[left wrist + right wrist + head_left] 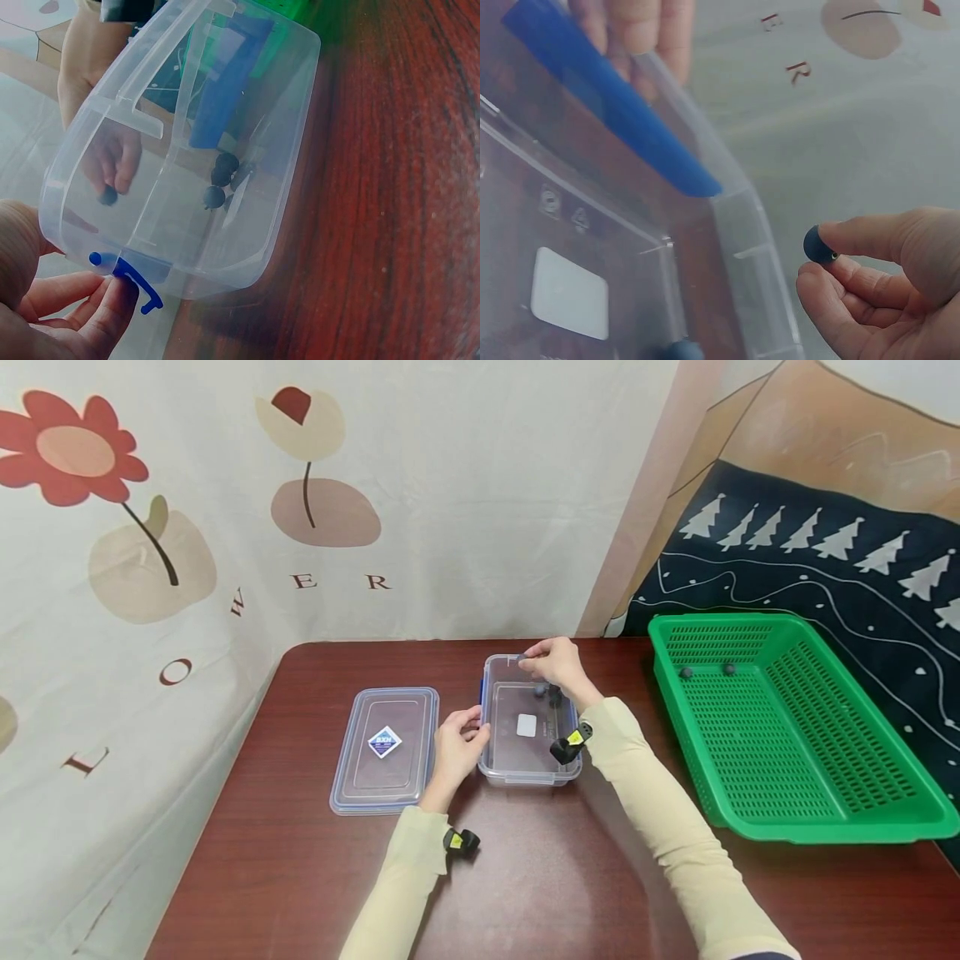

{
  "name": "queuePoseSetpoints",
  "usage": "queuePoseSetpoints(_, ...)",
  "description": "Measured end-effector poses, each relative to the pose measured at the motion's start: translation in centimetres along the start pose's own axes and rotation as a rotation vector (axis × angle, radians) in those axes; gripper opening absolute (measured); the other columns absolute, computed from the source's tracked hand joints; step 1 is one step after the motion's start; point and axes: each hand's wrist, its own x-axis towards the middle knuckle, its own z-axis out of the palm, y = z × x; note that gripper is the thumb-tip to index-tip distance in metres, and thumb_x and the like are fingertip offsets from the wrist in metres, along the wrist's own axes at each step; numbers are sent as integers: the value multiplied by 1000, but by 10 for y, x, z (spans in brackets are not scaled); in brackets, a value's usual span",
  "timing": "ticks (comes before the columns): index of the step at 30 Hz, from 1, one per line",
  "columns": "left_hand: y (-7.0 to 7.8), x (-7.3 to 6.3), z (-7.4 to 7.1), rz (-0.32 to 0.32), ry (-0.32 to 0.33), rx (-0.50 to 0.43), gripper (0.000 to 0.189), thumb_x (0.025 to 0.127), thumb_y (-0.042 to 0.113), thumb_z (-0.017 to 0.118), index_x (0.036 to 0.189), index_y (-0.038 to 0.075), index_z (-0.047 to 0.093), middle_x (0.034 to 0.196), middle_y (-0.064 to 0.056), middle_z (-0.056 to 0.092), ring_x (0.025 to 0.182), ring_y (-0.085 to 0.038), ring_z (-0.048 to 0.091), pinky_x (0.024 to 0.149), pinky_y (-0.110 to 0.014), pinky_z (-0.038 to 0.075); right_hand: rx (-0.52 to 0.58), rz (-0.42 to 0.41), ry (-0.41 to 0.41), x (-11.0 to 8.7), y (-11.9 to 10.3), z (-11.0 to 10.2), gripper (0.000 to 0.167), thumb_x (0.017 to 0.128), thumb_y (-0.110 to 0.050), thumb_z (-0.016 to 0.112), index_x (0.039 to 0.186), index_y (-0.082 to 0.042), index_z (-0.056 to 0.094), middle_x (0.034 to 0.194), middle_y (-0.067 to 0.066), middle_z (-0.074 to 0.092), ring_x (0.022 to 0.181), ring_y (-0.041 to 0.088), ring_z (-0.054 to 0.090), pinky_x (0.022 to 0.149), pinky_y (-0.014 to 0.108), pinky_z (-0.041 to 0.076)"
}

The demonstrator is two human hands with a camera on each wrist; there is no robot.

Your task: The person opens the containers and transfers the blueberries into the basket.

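Note:
A clear plastic container [529,776] with blue side latches sits uncovered on the table. My left hand [457,750] holds its left side, with fingertips at the blue latch [135,281]. Over the container's far edge, my right hand [557,662] pinches one dark blueberry [817,244] between thumb and fingers. Several blueberries [222,169] lie together inside the container, partly covered by my right hand and wrist in the head view. A white square label [570,293] shows on the container's bottom.
To the left, a clear lid [375,789] with a blue rim and a diamond sticker lies flat on the brown table [540,877]. On the right stands a large green basket [832,828] with two blueberries [729,669] near its far end. A printed curtain [480,510] hangs behind the table.

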Motion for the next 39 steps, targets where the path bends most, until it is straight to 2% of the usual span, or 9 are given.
queuePoseSetpoints(4, 0, 0, 0, 6, 2, 6, 30, 76, -11, 65, 105, -18, 62, 94, -26, 61, 85, -37, 64, 74, -29, 60, -3, -16, 6, -4, -4, -13, 23, 81, -11, 71, 100, 3, 68, 91, 18, 68, 78, 26, 69, 71, 33, 60)
queuePoseSetpoints(11, 2, 0, 1, -2, 1, 7, 30, 76, -10, 65, 105, -17, 62, 94, -26, 61, 85, -36, 64, 75, -28, 59, 16, -16, -4, -10, -8, -34, 26, 84, -11, 68, 105, 4, 66, 97, 21, 67, 89, 37, 66, 86, 44, 56)
queuePoseSetpoints(17, 2, 0, 2, -15, -5, 5, 31, 76, -11, 65, 106, -17, 62, 94, -26, 61, 86, -36, 64, 76, -28, 59, -36, -3, 17, -13, -3, -54, 29, 87, -17, 67, 109, 2, 66, 101, 21, 66, 92, 35, 65, 87, 39, 56)
queuePoseSetpoints(26, 1, 0, 2, -26, 0, -1, 30, 77, -9, 64, 107, -16, 62, 95, -25, 61, 87, -36, 64, 77, -29, 59, 0, 12, 30, -22, 4, -81, 31, 89, -17, 65, 113, 3, 64, 106, 23, 64, 95, 33, 65, 93, 39, 53)
queuePoseSetpoints(32, 1, 0, 2, -21, 1, -7, 31, 77, -9, 64, 107, -16, 62, 95, -25, 61, 86, -36, 64, 77, -29, 59, -3, 3, 64, -28, 8, -98, 33, 89, -18, 65, 113, 4, 63, 107, 23, 63, 94, 32, 65, 92, 38, 53)
queuePoseSetpoints(39, 3, 0, 1, -30, 8, -8, 30, 77, -9, 64, 106, -16, 62, 95, -25, 62, 86, -36, 64, 77, -29, 59, 6, -5, 101, -38, 9, -118, 35, 88, -17, 65, 115, 6, 61, 108, 24, 63, 83, 20, 69, 88, 34, 54)
